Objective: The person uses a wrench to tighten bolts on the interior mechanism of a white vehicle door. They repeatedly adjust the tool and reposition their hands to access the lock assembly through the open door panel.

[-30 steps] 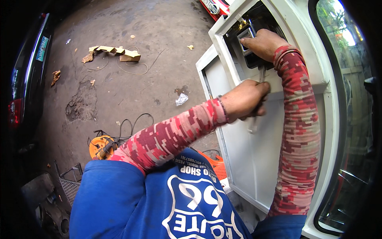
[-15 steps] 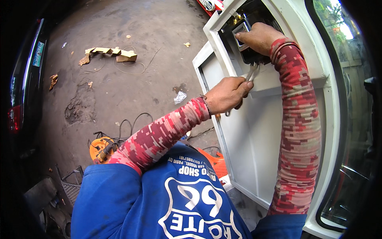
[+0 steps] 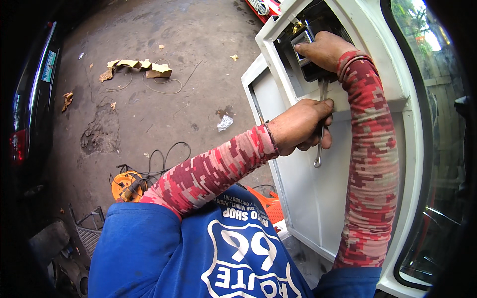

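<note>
Bodywork [image 3: 318,208] is framing a black box [image 3: 312,73] that the right hand [image 3: 325,52] is gripping. Apart, the left hand [image 3: 303,124] is clasping a wrench [image 3: 323,92] below the box; slanting a moment ago, its long axis is now running nearly straight up the view, probably better aligned, ring end pointing down.

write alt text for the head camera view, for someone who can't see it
A person's left hand grips a metal wrench below a black part set in a white panel, with the right hand on that part. To the left, an orange cable reel and crumpled foil lie on the ground.
</note>
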### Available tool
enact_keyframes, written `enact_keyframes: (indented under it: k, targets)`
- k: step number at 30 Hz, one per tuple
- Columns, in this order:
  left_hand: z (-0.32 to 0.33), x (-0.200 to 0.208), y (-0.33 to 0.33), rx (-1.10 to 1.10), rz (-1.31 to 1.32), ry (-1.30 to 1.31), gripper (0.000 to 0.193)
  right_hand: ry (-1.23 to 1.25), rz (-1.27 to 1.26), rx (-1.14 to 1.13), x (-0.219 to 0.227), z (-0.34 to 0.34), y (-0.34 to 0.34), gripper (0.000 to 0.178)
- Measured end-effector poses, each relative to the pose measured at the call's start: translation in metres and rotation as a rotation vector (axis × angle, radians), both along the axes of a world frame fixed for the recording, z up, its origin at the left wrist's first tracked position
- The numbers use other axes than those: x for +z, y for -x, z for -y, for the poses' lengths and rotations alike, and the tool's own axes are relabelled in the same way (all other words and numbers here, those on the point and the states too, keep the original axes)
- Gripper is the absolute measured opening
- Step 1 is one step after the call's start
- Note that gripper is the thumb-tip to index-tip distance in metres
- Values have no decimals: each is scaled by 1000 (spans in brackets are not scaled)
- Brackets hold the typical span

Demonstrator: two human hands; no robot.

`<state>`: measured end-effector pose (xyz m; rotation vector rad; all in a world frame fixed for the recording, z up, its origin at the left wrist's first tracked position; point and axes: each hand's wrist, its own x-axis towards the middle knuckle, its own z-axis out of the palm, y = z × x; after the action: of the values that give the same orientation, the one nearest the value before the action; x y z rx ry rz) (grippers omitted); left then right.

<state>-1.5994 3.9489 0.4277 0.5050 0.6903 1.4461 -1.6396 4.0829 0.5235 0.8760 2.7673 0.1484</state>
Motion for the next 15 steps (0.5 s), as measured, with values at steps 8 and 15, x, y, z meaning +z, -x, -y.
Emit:
enact_keyframes:
  k: [8, 15]
  targets:
    - [1, 0, -1, -33, 76, -38, 32, 8, -2, -31, -1, 0, 0, 56]
    - [3, 15, 1, -53, 74, 26, 28, 27, -19, -16, 0, 1, -1, 57]
